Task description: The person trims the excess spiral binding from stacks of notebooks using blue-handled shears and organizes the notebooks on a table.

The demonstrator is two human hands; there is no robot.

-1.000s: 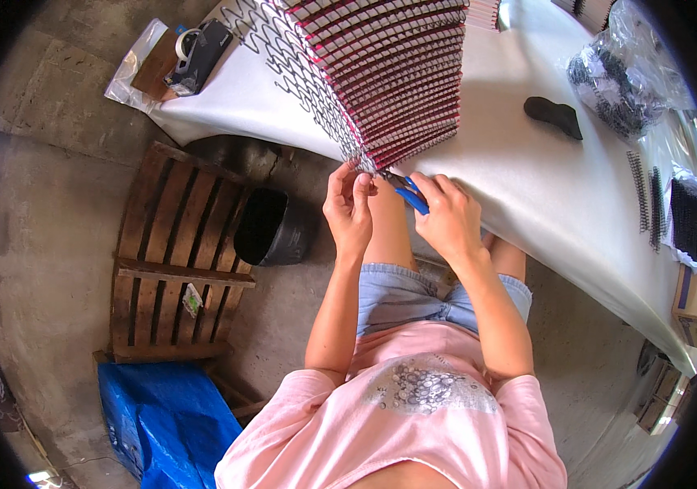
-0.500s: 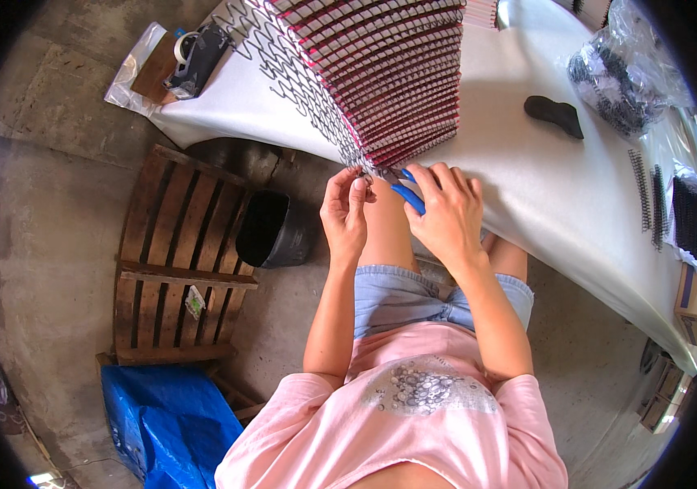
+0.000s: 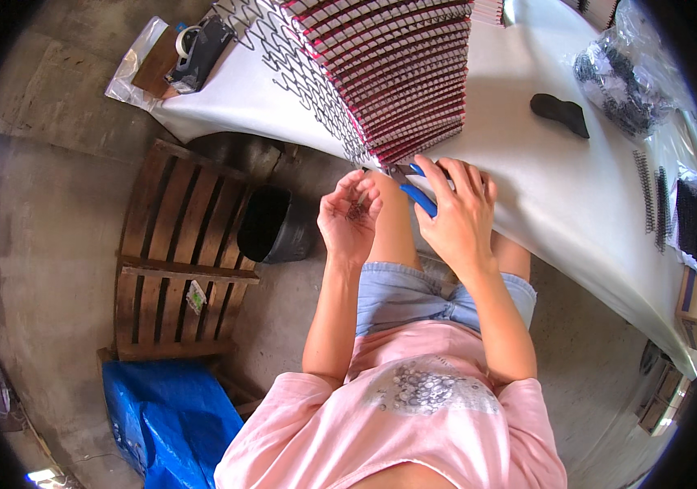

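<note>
My right hand (image 3: 464, 213) is closed round a pair of blue-handled cutting pliers (image 3: 420, 199). Their metal jaws point at the near corner of a fanned stack of red-edged, spiral-bound books (image 3: 404, 85) on the white-covered table. Dark wire coil ends (image 3: 303, 85) stick out in rows along the stack's left side. Just left of the pliers, my left hand (image 3: 347, 232) is turned palm up with its fingers curled. Small thin dark wire pieces (image 3: 356, 212) lie in that palm. Whether the jaws touch a wire is too small to tell.
A tape dispenser (image 3: 200, 57) stands at the table's far left. A dark sole-shaped object (image 3: 560, 112), loose black coils (image 3: 643, 191) and a plastic bag of coils (image 3: 621, 85) lie to the right. Below left are a black bin (image 3: 287, 228), wooden slats (image 3: 161, 293) and a blue tarp (image 3: 173, 424).
My left hand has come away from the stack's corner and turned palm up, showing the wire pieces. My right hand has shifted slightly right with the pliers.
</note>
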